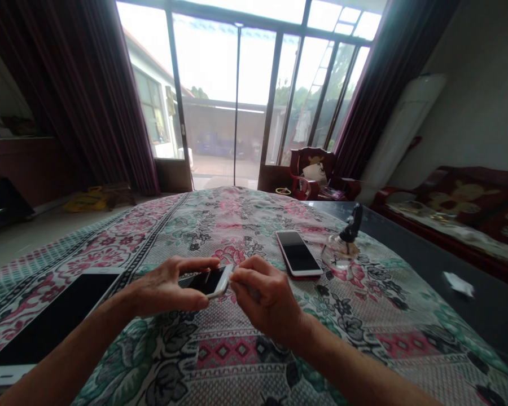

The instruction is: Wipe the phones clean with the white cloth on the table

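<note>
My left hand point(180, 287) grips a white smartphone point(209, 282) by its long edges, thumb on the near side and fingers on the far side. The phone's dark screen faces up, tilted a little above the cloth. Against its right end, my right hand point(265, 290) is closed in a pinch. Whatever lies between those fingertips is hidden or too small to name. A second phone point(298, 254) with a red-edged case lies screen up beyond my right hand. To the left, partly behind my left forearm, rests a large white-framed tablet point(55, 316) with a dark screen.
A patterned cloth point(224, 352) covers the table. A clear spray bottle point(341, 248) with a black top stands at the right. Farther right, a crumpled white tissue point(459, 283) lies on a dark surface. A wooden chair point(311, 172) stands by the glass doors.
</note>
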Motion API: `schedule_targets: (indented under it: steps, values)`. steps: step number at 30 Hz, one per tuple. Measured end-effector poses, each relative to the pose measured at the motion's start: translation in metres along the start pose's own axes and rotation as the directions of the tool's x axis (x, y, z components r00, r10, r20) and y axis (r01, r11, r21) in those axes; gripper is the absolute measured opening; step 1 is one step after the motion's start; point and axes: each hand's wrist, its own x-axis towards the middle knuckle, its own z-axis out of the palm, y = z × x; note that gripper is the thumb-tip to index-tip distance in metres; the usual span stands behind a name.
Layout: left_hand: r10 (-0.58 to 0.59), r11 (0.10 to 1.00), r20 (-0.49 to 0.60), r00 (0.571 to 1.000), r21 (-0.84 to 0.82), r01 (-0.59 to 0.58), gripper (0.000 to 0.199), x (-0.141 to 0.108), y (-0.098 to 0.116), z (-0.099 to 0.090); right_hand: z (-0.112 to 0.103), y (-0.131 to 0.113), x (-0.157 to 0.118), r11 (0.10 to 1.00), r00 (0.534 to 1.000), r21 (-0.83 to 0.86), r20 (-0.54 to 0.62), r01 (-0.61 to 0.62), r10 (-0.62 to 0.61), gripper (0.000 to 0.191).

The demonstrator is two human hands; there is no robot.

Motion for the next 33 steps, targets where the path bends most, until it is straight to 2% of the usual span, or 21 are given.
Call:
schedule_targets:
  steps: [17,22,27,33]
  values:
    - [-0.009,0.999,0.002,1.0,0.043,0.009,0.063,-0.002,0.007,0.0,0.002,0.007,-0.001,0.999,0.999,-0.018,-0.015,-0.047,0.047,0.013]
    - [-0.012,1.0,0.005,1.0,-0.027,0.012,0.064,0.0,-0.001,0.0,0.001,0.004,0.001,0.999,0.999,0.003,-0.004,-0.04,0.04,0.012]
    - [0.053,0.982,0.038,0.998,-0.181,-0.045,0.061,0.002,-0.005,-0.001,-0.002,0.006,0.005,0.993,0.991,-0.051,-0.08,-0.107,0.103,0.011]
    - [0.044,0.992,0.036,0.998,-0.117,-0.04,0.061,0.001,-0.004,-0.001,-0.001,0.007,0.004,0.993,0.991,-0.048,-0.093,-0.105,0.1,0.013]
